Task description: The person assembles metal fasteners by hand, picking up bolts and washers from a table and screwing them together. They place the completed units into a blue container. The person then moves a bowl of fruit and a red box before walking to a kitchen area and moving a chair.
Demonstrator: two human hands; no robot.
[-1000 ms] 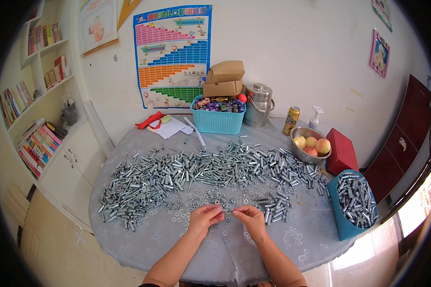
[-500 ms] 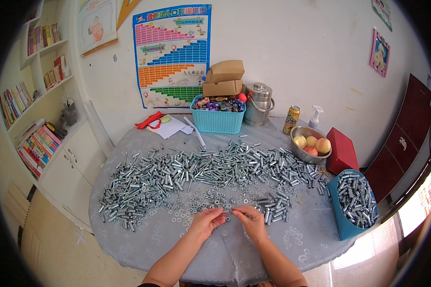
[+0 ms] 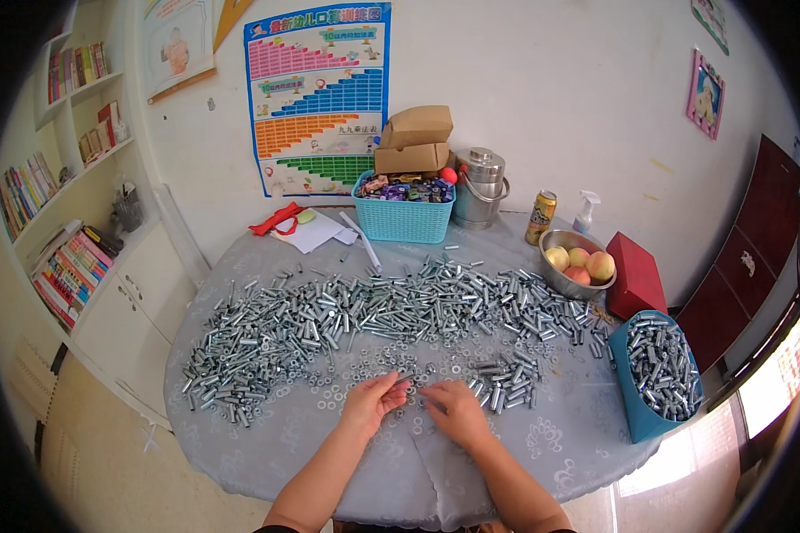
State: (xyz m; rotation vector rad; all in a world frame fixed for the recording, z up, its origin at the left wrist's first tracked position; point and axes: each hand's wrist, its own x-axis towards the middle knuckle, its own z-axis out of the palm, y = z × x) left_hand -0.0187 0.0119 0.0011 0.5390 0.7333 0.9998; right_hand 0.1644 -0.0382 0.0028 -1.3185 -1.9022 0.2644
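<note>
at the near side of the grey surface (image 3: 587,426), two bare hands are close together but apart. the left hand (image 3: 369,409) has its palm turned inward, and its grip pinches a small metal piece (image 3: 406,379) between thumb and finger, above the scattered rings (image 3: 332,393); the exact shape of the piece is too small to tell. the right hand (image 3: 458,413) is back up with its fingers bent and their tips low, near the rings; whether its grip has anything in it, i cannot tell.

just beyond the right hand is a small heap of tubes (image 3: 511,382). farther back, a long, wide pile of bolts and tubes (image 3: 382,306) stretches across the surface. at the right edge stands a blue bin (image 3: 634,400) filled with more tubes. behind it are a red box (image 3: 634,277) and a steel bowl (image 3: 562,282) of peaches (image 3: 598,266). along the back stand a can (image 3: 540,218), a spray bottle (image 3: 584,215), a steel pot (image 3: 478,209) and a turquoise basket (image 3: 404,222).
</note>
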